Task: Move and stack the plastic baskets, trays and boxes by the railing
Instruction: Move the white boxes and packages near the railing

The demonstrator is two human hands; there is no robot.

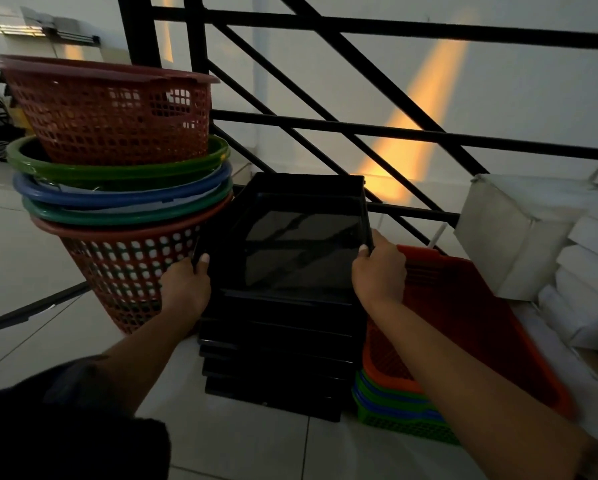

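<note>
The top black tray (290, 237) sits on the pile of black trays (277, 358) on the floor by the railing (360, 133), gripped at both near corners: the left hand (186, 282) curls round its left edge, the right hand (380, 271) round its right. It looks like a lifting or seating step; next it needs squaring with the pile. Round baskets (117, 161) stand just left, coloured flat baskets (464, 341) just right.
</note>
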